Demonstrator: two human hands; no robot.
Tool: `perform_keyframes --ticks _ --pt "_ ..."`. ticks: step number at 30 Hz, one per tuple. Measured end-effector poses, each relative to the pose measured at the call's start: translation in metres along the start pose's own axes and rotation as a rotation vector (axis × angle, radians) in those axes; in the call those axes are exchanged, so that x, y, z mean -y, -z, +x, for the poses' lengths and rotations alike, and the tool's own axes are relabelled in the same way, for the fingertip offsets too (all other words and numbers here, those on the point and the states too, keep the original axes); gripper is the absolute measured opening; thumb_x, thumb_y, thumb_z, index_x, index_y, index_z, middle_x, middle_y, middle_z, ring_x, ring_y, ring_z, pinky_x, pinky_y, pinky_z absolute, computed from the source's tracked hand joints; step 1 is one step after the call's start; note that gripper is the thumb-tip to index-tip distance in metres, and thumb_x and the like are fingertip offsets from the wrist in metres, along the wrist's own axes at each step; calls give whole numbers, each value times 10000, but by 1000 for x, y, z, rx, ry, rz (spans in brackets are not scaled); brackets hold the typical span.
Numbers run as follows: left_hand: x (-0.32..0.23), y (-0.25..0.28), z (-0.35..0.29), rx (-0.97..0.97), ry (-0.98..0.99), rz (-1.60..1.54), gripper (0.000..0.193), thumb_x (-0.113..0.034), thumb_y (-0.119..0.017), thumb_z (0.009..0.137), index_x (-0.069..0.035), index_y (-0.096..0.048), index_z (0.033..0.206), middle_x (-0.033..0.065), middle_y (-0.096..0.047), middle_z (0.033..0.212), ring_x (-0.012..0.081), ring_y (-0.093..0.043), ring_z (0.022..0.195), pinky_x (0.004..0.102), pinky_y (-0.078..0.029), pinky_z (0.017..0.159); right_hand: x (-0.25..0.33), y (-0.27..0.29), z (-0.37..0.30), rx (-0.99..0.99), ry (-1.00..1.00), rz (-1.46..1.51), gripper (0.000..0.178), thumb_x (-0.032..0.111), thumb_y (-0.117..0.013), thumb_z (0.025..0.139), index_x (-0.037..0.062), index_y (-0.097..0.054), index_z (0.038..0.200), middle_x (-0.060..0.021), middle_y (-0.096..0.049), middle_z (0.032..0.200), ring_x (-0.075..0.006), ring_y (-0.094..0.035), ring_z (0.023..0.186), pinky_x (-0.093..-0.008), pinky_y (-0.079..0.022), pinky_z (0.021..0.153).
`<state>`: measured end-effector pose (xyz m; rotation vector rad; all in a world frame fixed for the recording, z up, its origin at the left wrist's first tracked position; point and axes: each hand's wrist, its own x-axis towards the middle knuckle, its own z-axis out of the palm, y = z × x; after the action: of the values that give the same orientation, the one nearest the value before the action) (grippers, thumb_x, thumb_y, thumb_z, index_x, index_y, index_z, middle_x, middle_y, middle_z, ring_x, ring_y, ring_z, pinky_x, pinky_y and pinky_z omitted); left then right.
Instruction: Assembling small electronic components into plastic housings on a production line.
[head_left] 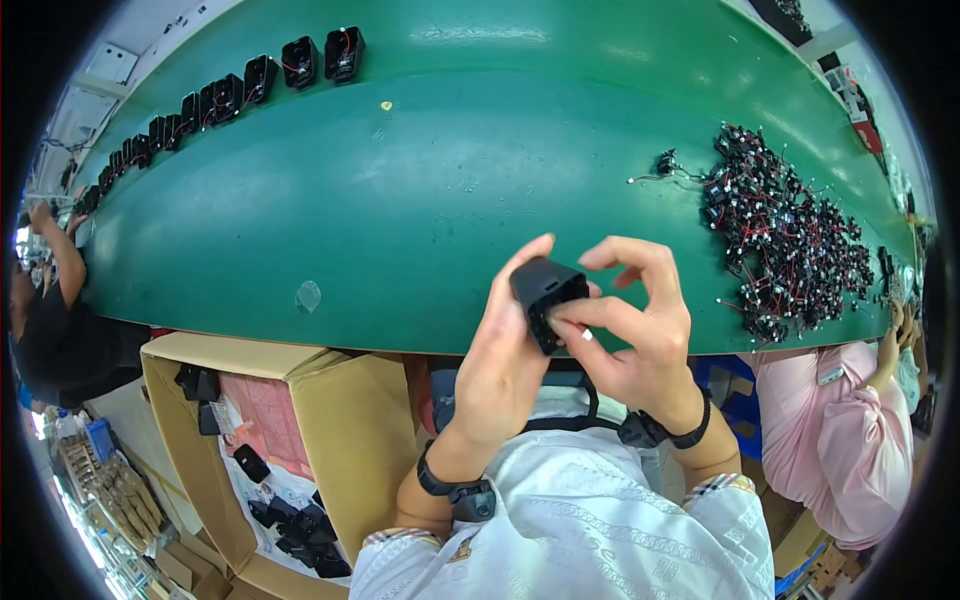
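A black plastic housing, hollow with an open side, is held above the table's near edge. My left hand wraps round it from the left, thumb and fingers pressed to its walls. At the opening, my right hand has its thumb and index finger pinched together, reaching partly inside. A tiny white piece shows beside the right thumb. What those fingertips grip is hidden by the housing and the fingers. The other right fingers are bent and raised off the housing.
The green table bears a large heap of small black parts with red wires at right. A row of black housings lines the far left. A cardboard box with black housings stands below left. Other people sit at both sides.
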<state>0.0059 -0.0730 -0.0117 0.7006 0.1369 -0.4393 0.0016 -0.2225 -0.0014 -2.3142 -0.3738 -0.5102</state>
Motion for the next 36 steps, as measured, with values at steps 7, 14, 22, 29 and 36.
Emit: perform_keyframes --ticks 7,14,22,29,36 --pt "-7 39 6 188 100 44 703 -303 -641 978 41 -320 1500 250 -547 1344 320 -592 1248 439 -516 1044 2 2 1 107 -56 125 197 65 -827 676 99 -759 857 -154 -629 1324 -323 -609 1173 -387 -529 814" --pt "-3 27 13 150 108 -173 433 -168 -684 978 -10 -414 1278 205 -632 1194 273 -709 1025 414 -638 828 -3 16 14 245 -18 264 310 132 -884 667 39 -704 901 -276 -517 1466 -395 -565 1303 -467 -533 965" --pt "-51 43 -54 66 -54 308 591 -379 -532 1039 60 -421 1419 192 -503 1445 296 -556 1280 425 -446 1068 -31 -4 30 318 -571 1487 639 330 -895 663 -12 -682 1159 -301 -530 1399 -399 -564 1265 -495 -409 1119" --pt "-149 74 -231 -673 -311 1084 286 -192 -550 1000 28 -583 1179 128 -681 1049 168 -651 906 282 -505 824 -37 -39 96 506 -439 1358 608 263 -857 712 16 -640 1224 -243 -561 1383 -365 -575 1253 -447 -415 1100" --pt "-145 281 -321 -857 52 1886 817 -258 -774 818 -74 -391 1516 282 -413 1506 459 -371 1410 501 -310 1165 -59 -153 255 162 274 -68 315 241 -833 750 35 -688 938 -204 -607 1324 -398 -594 1186 -425 -478 1023"
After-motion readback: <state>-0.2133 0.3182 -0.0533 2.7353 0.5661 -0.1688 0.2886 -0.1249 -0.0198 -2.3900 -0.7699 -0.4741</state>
